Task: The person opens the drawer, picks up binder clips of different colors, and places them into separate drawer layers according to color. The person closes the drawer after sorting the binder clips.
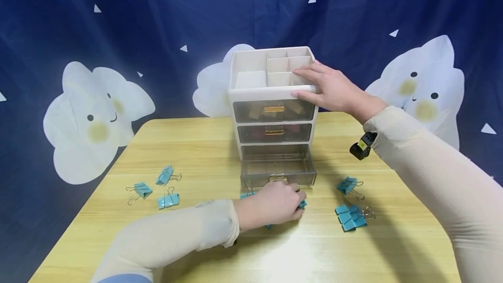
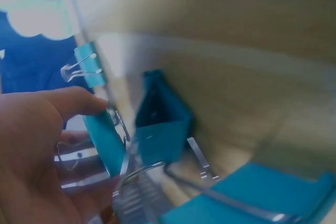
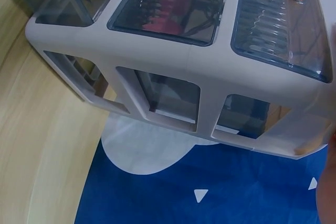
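Note:
A white desktop organizer (image 1: 271,94) with smoky drawers stands at the back of the table, its bottom drawer (image 1: 251,181) pulled out. My right hand (image 1: 334,88) rests on its top right edge, fingers extended over the divided top and thumb at the front rim. In front of the drawer, my left hand (image 1: 273,202) is low over the table. The left wrist view shows it pinching a teal binder clip (image 2: 105,142) between thumb and fingers. Beside that lie another binder clip (image 2: 164,140) and a larger-looking one (image 2: 247,195), close to the camera. In the head view the left hand mostly covers these clips.
Several teal binder clips (image 1: 168,201) lie on the table at left, and more binder clips (image 1: 351,217) at right. The top drawer (image 1: 255,112) holds tan items; the middle drawer (image 1: 255,133) holds reddish ones. Behind the table hangs a blue curtain (image 1: 157,12).

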`<state>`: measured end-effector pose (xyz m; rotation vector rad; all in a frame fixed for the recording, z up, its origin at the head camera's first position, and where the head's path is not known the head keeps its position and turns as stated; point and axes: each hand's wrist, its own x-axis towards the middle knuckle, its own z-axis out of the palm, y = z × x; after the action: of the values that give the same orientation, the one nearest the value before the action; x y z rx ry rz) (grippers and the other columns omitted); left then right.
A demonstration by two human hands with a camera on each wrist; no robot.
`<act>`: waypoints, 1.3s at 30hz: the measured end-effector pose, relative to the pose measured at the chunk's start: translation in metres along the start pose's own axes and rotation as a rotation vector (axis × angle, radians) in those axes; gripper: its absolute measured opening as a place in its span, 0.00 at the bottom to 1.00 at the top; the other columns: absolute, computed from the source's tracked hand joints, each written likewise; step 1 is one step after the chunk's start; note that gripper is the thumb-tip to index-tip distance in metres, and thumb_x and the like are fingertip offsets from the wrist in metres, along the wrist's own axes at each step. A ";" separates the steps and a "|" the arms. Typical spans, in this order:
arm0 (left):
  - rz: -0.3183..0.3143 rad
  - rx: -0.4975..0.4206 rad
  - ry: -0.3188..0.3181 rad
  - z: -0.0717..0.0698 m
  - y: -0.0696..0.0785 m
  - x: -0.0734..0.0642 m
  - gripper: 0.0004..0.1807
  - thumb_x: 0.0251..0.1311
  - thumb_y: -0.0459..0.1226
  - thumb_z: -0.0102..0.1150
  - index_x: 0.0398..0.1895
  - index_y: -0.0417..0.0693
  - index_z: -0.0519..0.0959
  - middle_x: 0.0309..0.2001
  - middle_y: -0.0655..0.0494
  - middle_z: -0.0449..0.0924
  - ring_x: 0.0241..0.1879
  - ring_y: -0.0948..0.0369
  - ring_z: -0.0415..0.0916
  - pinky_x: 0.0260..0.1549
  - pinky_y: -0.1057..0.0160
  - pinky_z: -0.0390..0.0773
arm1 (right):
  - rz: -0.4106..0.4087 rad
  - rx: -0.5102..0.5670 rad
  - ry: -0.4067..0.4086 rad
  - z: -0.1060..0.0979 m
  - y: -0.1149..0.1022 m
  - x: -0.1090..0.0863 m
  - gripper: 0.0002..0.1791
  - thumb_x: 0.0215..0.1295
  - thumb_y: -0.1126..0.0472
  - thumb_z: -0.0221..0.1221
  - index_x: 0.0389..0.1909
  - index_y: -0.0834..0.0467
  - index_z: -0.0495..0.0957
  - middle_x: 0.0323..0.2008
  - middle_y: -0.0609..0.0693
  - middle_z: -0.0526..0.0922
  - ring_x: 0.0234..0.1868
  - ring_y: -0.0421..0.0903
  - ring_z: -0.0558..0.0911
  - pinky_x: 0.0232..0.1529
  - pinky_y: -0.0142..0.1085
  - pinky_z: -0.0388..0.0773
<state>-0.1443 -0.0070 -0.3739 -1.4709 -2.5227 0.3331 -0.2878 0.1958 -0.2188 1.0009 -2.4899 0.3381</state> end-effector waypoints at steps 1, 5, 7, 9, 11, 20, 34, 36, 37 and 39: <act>0.000 -0.019 0.003 -0.003 -0.001 0.000 0.15 0.67 0.52 0.53 0.44 0.56 0.83 0.34 0.64 0.80 0.29 0.69 0.77 0.27 0.74 0.78 | 0.004 0.001 -0.005 0.000 0.000 0.000 0.31 0.66 0.46 0.61 0.64 0.59 0.72 0.60 0.56 0.73 0.60 0.55 0.71 0.58 0.54 0.69; 0.004 -0.106 0.022 -0.015 -0.007 0.000 0.18 0.66 0.52 0.55 0.51 0.54 0.82 0.42 0.62 0.81 0.36 0.67 0.79 0.40 0.71 0.79 | 0.019 0.001 -0.019 -0.001 -0.001 0.000 0.32 0.66 0.45 0.60 0.65 0.59 0.72 0.61 0.56 0.73 0.61 0.55 0.71 0.59 0.54 0.68; 0.001 -0.162 0.034 -0.022 -0.011 -0.001 0.19 0.66 0.51 0.56 0.53 0.53 0.81 0.46 0.61 0.82 0.41 0.65 0.80 0.45 0.70 0.79 | 0.022 -0.005 -0.019 -0.001 -0.001 0.000 0.32 0.66 0.44 0.61 0.65 0.59 0.72 0.61 0.55 0.73 0.61 0.55 0.71 0.59 0.54 0.68; -0.019 -0.237 0.041 -0.029 -0.016 -0.002 0.19 0.65 0.49 0.58 0.54 0.52 0.81 0.49 0.61 0.82 0.44 0.65 0.80 0.47 0.69 0.78 | 0.023 -0.006 -0.017 -0.001 -0.001 0.000 0.32 0.66 0.44 0.61 0.65 0.59 0.72 0.61 0.55 0.73 0.61 0.55 0.71 0.59 0.54 0.68; -0.048 -0.314 0.044 -0.035 -0.023 -0.004 0.18 0.65 0.48 0.59 0.54 0.52 0.81 0.50 0.60 0.81 0.47 0.64 0.80 0.49 0.68 0.77 | 0.027 -0.003 -0.020 -0.001 -0.002 0.000 0.32 0.66 0.44 0.60 0.65 0.58 0.72 0.61 0.55 0.73 0.61 0.55 0.71 0.59 0.54 0.68; -0.153 -0.463 0.091 -0.050 -0.056 -0.013 0.19 0.64 0.46 0.60 0.55 0.50 0.81 0.54 0.57 0.81 0.51 0.61 0.79 0.50 0.63 0.78 | 0.041 0.002 -0.040 -0.002 -0.002 0.000 0.33 0.67 0.43 0.59 0.66 0.58 0.71 0.62 0.56 0.73 0.62 0.56 0.70 0.59 0.54 0.68; -0.253 -0.509 0.015 -0.027 -0.100 -0.014 0.18 0.63 0.45 0.62 0.54 0.50 0.82 0.55 0.56 0.80 0.46 0.60 0.80 0.51 0.58 0.78 | 0.052 0.009 -0.035 0.000 -0.002 -0.002 0.33 0.66 0.43 0.60 0.66 0.58 0.71 0.62 0.56 0.73 0.62 0.56 0.71 0.60 0.55 0.68; -0.249 -0.514 -0.002 -0.022 -0.106 -0.013 0.18 0.63 0.46 0.62 0.53 0.50 0.82 0.55 0.56 0.81 0.47 0.59 0.79 0.51 0.57 0.77 | 0.046 0.006 -0.028 0.000 -0.002 -0.002 0.33 0.66 0.44 0.60 0.65 0.59 0.72 0.61 0.56 0.73 0.62 0.56 0.71 0.59 0.55 0.68; -0.246 -0.519 -0.010 -0.020 -0.108 -0.013 0.18 0.63 0.45 0.62 0.53 0.49 0.82 0.54 0.55 0.81 0.49 0.58 0.79 0.51 0.57 0.77 | 0.043 0.005 -0.024 0.000 -0.002 -0.002 0.33 0.66 0.44 0.61 0.65 0.59 0.72 0.61 0.56 0.73 0.61 0.56 0.71 0.59 0.55 0.69; -0.241 -0.527 -0.035 -0.016 -0.112 -0.012 0.18 0.63 0.45 0.62 0.53 0.48 0.82 0.53 0.55 0.81 0.51 0.57 0.79 0.51 0.57 0.77 | 0.039 0.004 -0.020 0.000 -0.001 -0.001 0.32 0.66 0.44 0.61 0.65 0.59 0.72 0.61 0.56 0.73 0.61 0.55 0.71 0.59 0.55 0.69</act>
<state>-0.2269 -0.0692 -0.3268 -1.2837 -2.9170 -0.3764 -0.2859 0.1957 -0.2190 0.9631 -2.5300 0.3463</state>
